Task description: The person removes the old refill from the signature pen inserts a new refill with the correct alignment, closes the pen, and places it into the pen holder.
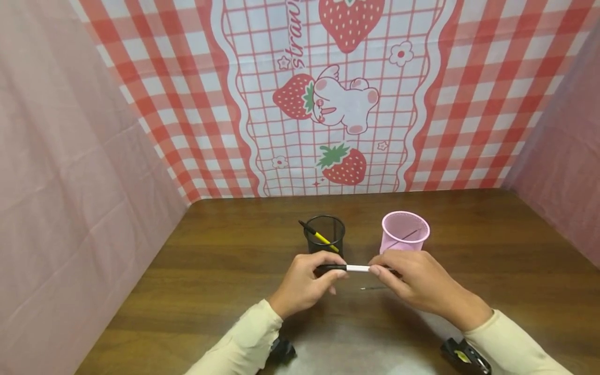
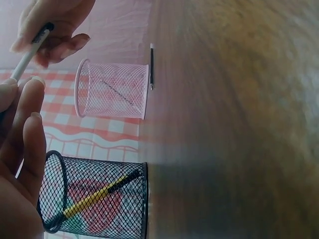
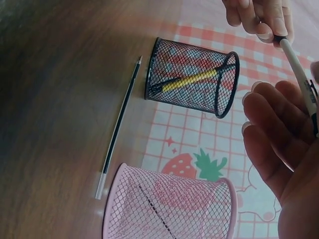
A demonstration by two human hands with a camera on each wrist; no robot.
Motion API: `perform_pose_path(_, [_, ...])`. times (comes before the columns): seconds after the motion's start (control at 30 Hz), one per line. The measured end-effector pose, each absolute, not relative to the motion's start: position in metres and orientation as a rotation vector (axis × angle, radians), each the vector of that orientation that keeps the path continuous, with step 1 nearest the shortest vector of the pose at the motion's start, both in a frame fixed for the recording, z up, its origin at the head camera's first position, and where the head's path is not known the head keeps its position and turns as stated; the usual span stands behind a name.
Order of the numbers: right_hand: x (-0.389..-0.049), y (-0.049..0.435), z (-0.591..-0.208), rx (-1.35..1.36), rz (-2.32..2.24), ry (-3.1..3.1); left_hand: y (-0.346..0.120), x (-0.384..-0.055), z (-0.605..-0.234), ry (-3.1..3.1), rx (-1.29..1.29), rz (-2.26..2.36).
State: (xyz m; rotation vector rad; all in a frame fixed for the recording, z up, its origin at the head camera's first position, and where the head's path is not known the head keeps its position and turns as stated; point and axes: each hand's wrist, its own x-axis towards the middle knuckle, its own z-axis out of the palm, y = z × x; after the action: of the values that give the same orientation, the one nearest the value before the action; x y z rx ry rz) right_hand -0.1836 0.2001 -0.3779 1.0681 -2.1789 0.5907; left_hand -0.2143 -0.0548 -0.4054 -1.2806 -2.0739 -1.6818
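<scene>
A white pen with black ends (image 1: 358, 268) is held level above the table between the two hands. My left hand (image 1: 304, 281) pinches its black end between thumb and fingers. At its other end, which has a dark clip in the right wrist view, my right hand (image 1: 419, 278) grips the barrel. Below the hands a dark pen refill (image 3: 119, 119) with a clear end lies on the table. Behind the left hand stands a black mesh cup (image 1: 311, 243) with a yellow and black pen (image 1: 323, 238) leaning in it. A pink mesh cup (image 1: 387, 241) behind the right hand holds a thin dark refill (image 2: 119, 93).
The brown wooden table (image 1: 225, 271) reaches back to a red-and-white checked cloth (image 1: 187, 78) with strawberry prints. Pink cloth walls (image 1: 70, 156) rise on both sides. Dark devices are strapped at both wrists, below the cream sleeves (image 1: 244, 338).
</scene>
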Motion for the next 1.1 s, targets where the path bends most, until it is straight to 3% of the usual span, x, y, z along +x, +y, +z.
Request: perform_pose_path(1.1, [-0.1862, 0.1983, -0.3786, 1.104, 0.596, -2.161, -0.0543, -0.2119, -0.4001, -2.119, -1.248, -1.647])
